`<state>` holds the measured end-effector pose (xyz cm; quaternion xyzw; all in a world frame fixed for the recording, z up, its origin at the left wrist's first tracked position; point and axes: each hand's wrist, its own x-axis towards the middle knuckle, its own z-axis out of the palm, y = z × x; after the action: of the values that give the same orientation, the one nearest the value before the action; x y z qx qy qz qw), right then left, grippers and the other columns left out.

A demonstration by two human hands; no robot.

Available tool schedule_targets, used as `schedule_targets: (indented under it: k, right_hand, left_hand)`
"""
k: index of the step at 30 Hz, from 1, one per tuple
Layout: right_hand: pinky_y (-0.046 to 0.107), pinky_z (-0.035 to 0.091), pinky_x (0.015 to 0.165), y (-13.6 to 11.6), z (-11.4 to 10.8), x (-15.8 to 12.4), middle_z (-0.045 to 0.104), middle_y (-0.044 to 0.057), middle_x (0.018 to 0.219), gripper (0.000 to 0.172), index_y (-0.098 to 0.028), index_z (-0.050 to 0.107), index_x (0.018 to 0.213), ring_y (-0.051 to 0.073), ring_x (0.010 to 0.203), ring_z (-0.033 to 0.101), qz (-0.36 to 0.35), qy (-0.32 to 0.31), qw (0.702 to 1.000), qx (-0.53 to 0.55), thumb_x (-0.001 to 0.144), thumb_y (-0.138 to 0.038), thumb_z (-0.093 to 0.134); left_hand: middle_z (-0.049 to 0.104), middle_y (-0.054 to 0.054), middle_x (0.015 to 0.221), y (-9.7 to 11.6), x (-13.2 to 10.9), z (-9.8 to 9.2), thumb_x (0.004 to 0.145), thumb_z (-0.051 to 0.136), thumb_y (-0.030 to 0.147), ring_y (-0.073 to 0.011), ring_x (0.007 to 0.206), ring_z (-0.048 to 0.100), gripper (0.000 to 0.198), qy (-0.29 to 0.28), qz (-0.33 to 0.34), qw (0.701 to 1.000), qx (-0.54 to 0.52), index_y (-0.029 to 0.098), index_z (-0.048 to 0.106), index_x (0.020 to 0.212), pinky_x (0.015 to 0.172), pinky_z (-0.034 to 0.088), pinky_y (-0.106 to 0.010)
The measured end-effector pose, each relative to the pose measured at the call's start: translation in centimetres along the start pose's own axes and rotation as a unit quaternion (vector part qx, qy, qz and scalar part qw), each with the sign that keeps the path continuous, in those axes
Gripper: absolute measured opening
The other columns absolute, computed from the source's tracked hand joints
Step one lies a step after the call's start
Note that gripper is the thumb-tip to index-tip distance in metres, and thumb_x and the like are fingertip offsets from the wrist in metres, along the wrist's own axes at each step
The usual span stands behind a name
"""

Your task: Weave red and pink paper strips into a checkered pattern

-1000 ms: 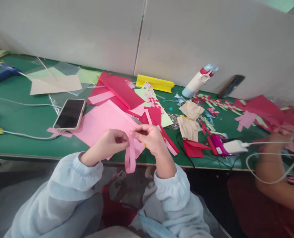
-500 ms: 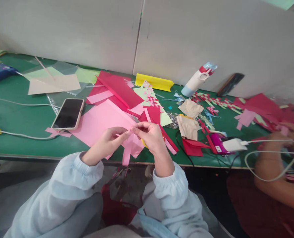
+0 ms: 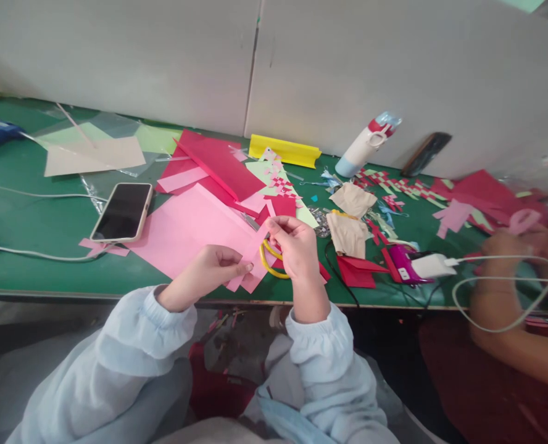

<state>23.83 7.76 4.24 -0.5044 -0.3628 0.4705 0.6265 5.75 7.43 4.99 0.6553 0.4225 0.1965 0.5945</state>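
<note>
My right hand (image 3: 295,246) pinches a pink paper strip (image 3: 261,234) between thumb and forefinger. My left hand (image 3: 209,274) is closed at the strip's lower part, thumb against forefinger, over the near edge of a large pink paper sheet (image 3: 181,228). Pink on pink, the strip's outline between the hands is hard to follow. Scissors with yellow handles (image 3: 265,265) lie under and beside my right hand, which hides part of them. Folded red paper (image 3: 223,166) rests behind the pink sheet.
A phone (image 3: 122,213) lies left of the pink sheet. Farther right are a white bottle (image 3: 366,145), cloth pouches (image 3: 349,234), a purple device with a white plug (image 3: 406,264) and a looped cable. Another person's hands (image 3: 510,253) work with pink paper at the far right.
My hands have moved apart; the right went slightly up and right, the left slightly down. The yellow scissor handles show more. The other person's hands now hold up a pink paper loop.
</note>
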Motion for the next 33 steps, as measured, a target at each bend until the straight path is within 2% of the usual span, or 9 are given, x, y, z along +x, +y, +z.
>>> schedule_targets:
  k: [2,4,9,15,20,28,33]
  right_hand:
    - [0.020,0.036,0.043,-0.1,-0.1,0.1,0.054,-0.005,0.053,0.032,-0.018,0.068,0.072,0.006,0.045,0.044,-0.001,0.014,1.000,0.000,0.058,-0.042,0.084]
    - [0.020,0.036,0.041,-0.2,-0.2,0.1,0.054,-0.005,0.053,0.032,-0.017,0.068,0.072,0.006,0.045,0.044,0.000,0.024,1.000,0.001,0.058,-0.041,0.085]
    - [0.019,0.037,0.043,0.1,-0.5,0.3,0.053,-0.005,0.051,0.031,-0.017,0.069,0.071,0.005,0.045,0.044,-0.005,0.015,1.000,0.011,0.058,-0.041,0.086]
    - [0.019,0.042,0.048,0.2,-0.5,0.4,0.057,-0.005,0.056,0.032,-0.019,0.068,0.069,0.006,0.051,0.050,0.004,-0.003,0.998,0.055,0.057,-0.042,0.087]
    - [0.021,0.048,0.053,0.0,-0.5,0.4,0.061,-0.004,0.057,0.037,-0.019,0.066,0.069,0.007,0.051,0.056,0.023,-0.006,0.997,0.070,0.053,-0.043,0.088]
    - [0.024,0.052,0.055,0.1,-0.8,0.7,0.060,-0.005,0.057,0.039,-0.019,0.063,0.072,0.009,0.051,0.057,0.019,0.013,0.998,0.056,0.054,-0.045,0.086]
    - [0.023,0.053,0.058,0.3,-1.3,1.1,0.060,-0.005,0.058,0.039,-0.019,0.064,0.074,0.008,0.052,0.057,-0.005,0.033,0.998,0.060,0.056,-0.046,0.086]
  left_hand:
    - [0.055,0.002,0.048,0.0,-0.1,-0.1,0.081,0.065,0.048,-0.0065,0.046,0.036,0.041,-0.004,0.001,1.000,0.020,0.014,0.063,0.058,0.044,0.025,-0.022]
    - [0.055,0.002,0.049,0.0,-0.1,-0.1,0.082,0.064,0.050,-0.0067,0.047,0.036,0.043,-0.007,0.003,1.000,0.025,0.014,0.064,0.059,0.044,0.024,-0.022]
    - [0.068,-0.003,0.064,-0.3,0.0,-0.3,0.084,0.063,0.053,-0.0105,0.058,0.051,0.041,-0.026,0.013,1.000,-0.012,0.014,0.074,0.075,0.055,0.037,-0.022]
    - [0.077,-0.008,0.080,-0.3,0.0,-0.4,0.087,0.061,0.048,-0.0122,0.063,0.061,0.037,-0.043,0.008,0.997,-0.066,0.015,0.075,0.077,0.062,0.046,-0.023]
    - [0.077,-0.007,0.081,-0.3,-0.1,-0.5,0.086,0.062,0.048,-0.0124,0.064,0.062,0.034,-0.038,0.001,0.996,-0.077,0.016,0.075,0.085,0.062,0.047,-0.023]
    - [0.077,-0.006,0.081,-0.3,-0.1,-0.5,0.083,0.065,0.048,-0.0155,0.072,0.065,0.033,-0.028,-0.007,0.998,-0.053,0.017,0.076,0.082,0.067,0.048,-0.025]
    - [0.076,-0.005,0.078,-0.5,0.1,-0.6,0.082,0.066,0.048,-0.0144,0.072,0.064,0.033,-0.026,-0.002,0.999,-0.042,0.017,0.076,0.079,0.066,0.046,-0.024]
